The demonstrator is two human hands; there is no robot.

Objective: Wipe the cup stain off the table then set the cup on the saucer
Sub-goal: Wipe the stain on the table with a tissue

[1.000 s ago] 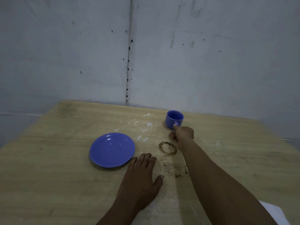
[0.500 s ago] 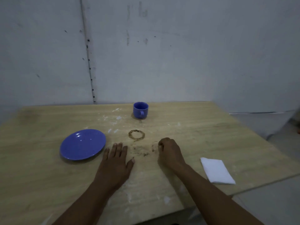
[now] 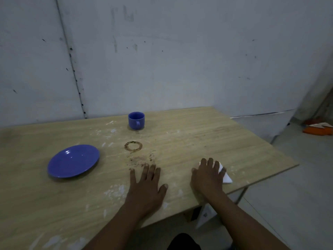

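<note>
A blue cup [image 3: 136, 120] stands upright near the table's far edge, its handle facing me. In front of it lies a brown ring stain [image 3: 133, 146], with smeared brown specks [image 3: 142, 159] closer to me. A blue saucer [image 3: 73, 160] sits to the left of the stain. My left hand [image 3: 146, 184] rests flat on the table, fingers spread, just below the specks. My right hand [image 3: 208, 176] lies palm down on a folded white cloth [image 3: 225, 175] near the right edge, covering most of it; the fingers are spread, and no grip on the cloth shows.
The wooden table [image 3: 198, 138] has white smudges across its top and its right corner ends close to the cloth. A grey wall stands right behind the cup. Orange and white items [image 3: 318, 128] lie on the floor at the far right.
My right hand let go of the cup, pulled back across the table and moved right onto the white cloth. The view swung to the right. My left hand stayed flat.
</note>
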